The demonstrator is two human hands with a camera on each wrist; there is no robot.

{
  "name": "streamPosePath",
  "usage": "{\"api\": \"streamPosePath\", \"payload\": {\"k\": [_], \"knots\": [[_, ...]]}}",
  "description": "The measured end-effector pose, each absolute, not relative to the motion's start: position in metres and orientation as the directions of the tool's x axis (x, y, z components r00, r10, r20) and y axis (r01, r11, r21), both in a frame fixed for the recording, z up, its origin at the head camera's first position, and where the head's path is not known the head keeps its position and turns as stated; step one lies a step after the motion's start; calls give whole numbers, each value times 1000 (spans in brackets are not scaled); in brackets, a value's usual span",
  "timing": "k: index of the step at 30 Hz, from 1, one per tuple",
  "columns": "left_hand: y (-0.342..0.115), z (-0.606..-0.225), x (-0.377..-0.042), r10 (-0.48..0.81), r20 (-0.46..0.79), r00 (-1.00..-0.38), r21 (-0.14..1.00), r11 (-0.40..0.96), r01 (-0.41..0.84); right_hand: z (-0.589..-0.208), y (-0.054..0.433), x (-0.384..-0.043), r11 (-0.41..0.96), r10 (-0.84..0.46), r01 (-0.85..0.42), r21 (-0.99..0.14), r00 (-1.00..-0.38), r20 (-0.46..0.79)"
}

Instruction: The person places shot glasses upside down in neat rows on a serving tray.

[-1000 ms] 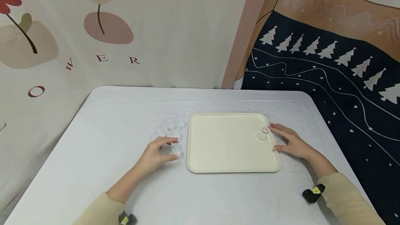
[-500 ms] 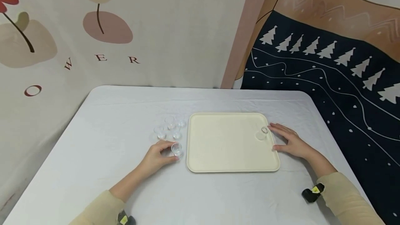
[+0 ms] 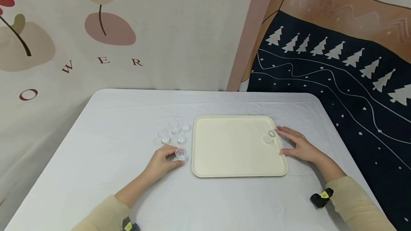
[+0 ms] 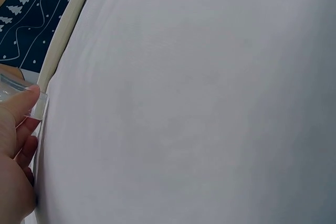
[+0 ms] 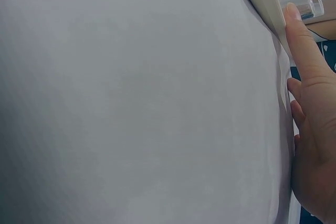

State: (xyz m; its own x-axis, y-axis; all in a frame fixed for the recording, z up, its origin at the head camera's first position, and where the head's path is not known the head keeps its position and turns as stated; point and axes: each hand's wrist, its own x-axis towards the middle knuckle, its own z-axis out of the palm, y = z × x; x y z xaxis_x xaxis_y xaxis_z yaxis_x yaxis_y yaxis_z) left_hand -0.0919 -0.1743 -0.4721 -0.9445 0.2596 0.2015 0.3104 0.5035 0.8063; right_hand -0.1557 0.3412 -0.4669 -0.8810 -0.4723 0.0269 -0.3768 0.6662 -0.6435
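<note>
Head view: the left hand [image 3: 162, 162] is pinching a small clear plastic cup [image 3: 181, 153] on the white table [image 3: 106, 159], beside the cream rectangular tray [image 3: 236, 168]; the right hand [image 3: 298, 147] is resting flat. The cup seems light, slippery, best held by its sides.

The only readable lettering stands on the pale flower-printed wall hanging [image 3: 128, 27] behind the tabletop: dark red capitals "O" [image 3: 28, 95], "W" [image 3: 68, 67], "E" [image 3: 104, 60] and "R" [image 3: 137, 62], spaced apart along a rising curve. No other text, label or number can be read.
</note>
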Motion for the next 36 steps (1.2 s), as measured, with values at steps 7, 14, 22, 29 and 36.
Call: {"api": "streamPosePath", "payload": {"k": [7, 14, 22, 29, 36], "knots": [[-175, -467, -90, 238, 206, -949, 814, 497, 301, -467, 341, -156, 665, -475, -383, -641, -879, 33], [-171, -457, -88, 229, 133, -964, 841, 489, 232, -466, 341, -156, 675, -468, -372, -638, -884, 20], [-166, -448, -91, 247, 175, -953, 838, 471, 276, -466, 340, -155, 671, -471, -378, -638, -882, 26], [-158, -443, -96, 263, 216, -940, 840, 442, 317, -465, 340, -155, 675, -469, -377, -634, -883, 25], [-146, -437, -99, 268, 245, -932, 856, 391, 337, -465, 340, -155, 674, -469, -375, -636, -883, 24]]}}
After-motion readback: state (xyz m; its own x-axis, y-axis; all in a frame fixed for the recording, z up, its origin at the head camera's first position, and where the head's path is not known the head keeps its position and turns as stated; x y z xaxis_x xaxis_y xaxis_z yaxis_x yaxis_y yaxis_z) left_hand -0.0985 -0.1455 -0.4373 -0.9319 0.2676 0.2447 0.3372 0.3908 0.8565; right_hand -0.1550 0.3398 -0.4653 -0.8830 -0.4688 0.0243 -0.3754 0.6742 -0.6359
